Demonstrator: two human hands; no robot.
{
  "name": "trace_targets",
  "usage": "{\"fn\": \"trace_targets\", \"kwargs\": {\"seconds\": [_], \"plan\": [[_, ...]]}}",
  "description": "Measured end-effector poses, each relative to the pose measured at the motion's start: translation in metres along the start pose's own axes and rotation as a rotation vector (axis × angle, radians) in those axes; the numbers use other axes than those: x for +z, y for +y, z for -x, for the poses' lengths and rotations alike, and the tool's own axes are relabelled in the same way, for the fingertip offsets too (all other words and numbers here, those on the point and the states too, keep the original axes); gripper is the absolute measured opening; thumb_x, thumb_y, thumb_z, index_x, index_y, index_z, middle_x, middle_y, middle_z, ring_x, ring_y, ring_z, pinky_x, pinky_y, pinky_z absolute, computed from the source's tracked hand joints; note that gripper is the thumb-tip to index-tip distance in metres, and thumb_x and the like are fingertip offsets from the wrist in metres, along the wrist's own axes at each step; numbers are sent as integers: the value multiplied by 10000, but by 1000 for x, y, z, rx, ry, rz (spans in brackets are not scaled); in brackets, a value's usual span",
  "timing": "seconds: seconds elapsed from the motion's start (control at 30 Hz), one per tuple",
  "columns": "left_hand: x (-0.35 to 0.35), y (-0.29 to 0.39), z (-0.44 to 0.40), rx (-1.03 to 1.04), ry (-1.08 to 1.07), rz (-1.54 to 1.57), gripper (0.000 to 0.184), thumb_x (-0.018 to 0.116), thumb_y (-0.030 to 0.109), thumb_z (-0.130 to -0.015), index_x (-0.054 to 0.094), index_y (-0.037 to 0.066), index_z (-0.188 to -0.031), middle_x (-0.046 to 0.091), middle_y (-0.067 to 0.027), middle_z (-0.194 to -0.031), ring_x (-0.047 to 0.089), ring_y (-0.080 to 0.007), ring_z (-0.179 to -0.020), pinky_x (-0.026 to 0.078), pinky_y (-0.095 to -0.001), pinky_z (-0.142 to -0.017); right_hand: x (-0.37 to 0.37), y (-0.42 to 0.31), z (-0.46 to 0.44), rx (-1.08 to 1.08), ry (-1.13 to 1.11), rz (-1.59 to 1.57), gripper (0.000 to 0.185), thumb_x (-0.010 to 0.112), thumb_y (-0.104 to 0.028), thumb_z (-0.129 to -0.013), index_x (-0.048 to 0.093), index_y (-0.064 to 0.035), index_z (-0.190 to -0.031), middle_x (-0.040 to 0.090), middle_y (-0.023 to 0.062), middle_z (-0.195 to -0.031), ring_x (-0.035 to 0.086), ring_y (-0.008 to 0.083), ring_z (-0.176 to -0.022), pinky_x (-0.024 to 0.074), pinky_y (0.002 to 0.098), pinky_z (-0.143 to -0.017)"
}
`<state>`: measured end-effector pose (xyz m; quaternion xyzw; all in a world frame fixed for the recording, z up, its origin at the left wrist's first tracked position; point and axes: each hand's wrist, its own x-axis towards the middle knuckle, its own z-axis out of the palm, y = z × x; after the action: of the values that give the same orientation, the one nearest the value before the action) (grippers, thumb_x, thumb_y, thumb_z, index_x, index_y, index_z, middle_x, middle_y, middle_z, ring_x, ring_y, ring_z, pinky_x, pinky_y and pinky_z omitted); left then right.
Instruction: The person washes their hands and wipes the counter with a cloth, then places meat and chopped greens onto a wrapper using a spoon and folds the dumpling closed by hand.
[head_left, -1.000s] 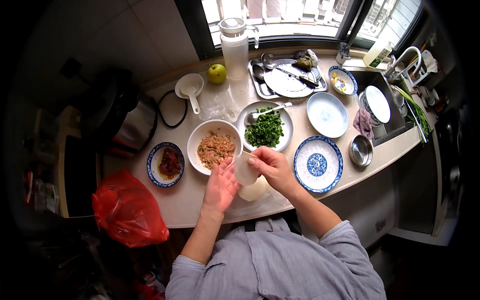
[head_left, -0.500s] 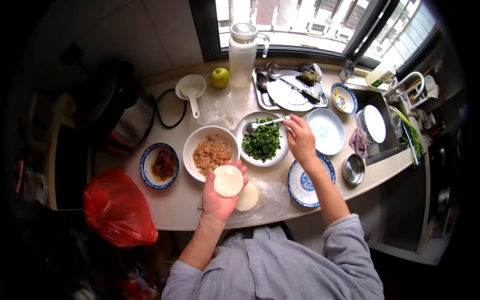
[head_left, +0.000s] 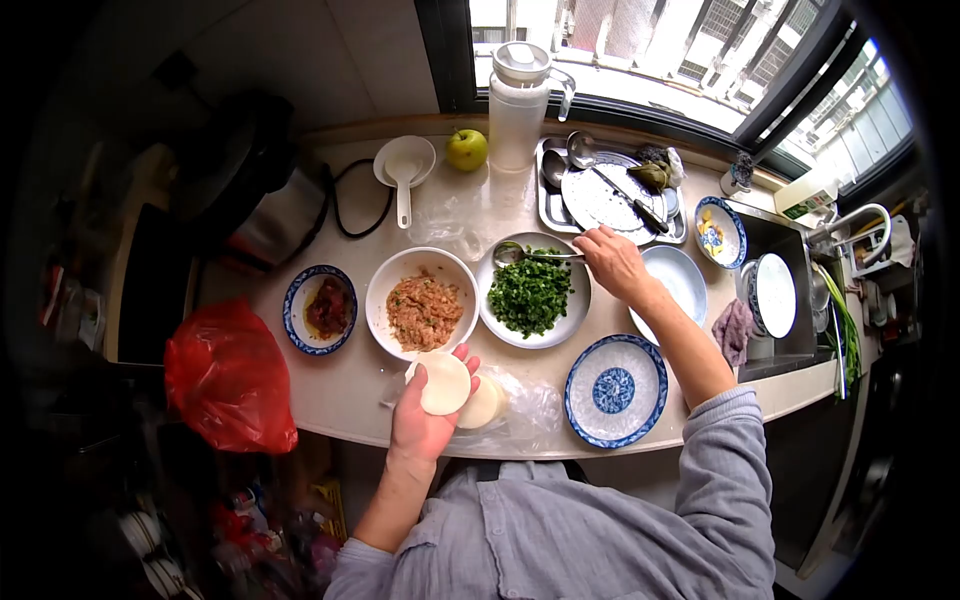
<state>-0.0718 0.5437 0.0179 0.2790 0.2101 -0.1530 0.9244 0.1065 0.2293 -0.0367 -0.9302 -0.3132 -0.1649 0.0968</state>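
I hold a dough round (head_left: 443, 385) in my left hand (head_left: 416, 430), just on the near side of the white bowl (head_left: 377, 310), thumb and fingers clamped around its edge. To the bowl's right, my right hand (head_left: 615, 268) has its fingers pinched on the end of a spoon (head_left: 550, 257). The spoon's head rests on green bits (head_left: 530, 297).

Shiny metal spoon (head_left: 511, 254), matt dough (head_left: 442, 384)
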Motion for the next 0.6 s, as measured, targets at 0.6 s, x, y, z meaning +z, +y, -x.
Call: {"fn": "trace_targets", "kwargs": {"seconds": [0.6], "plan": [[6,-11,24,117,65,84,571,495,367,-920,342,-1,-1329,416,-192,-1356,408,-376,-1250,386,-464,-1017,12,-45,-43,564,74,-1410,100,629,-101,-872,626,-11,-914,602,-2,-776,524,45,-694,426,204,-597]]}}
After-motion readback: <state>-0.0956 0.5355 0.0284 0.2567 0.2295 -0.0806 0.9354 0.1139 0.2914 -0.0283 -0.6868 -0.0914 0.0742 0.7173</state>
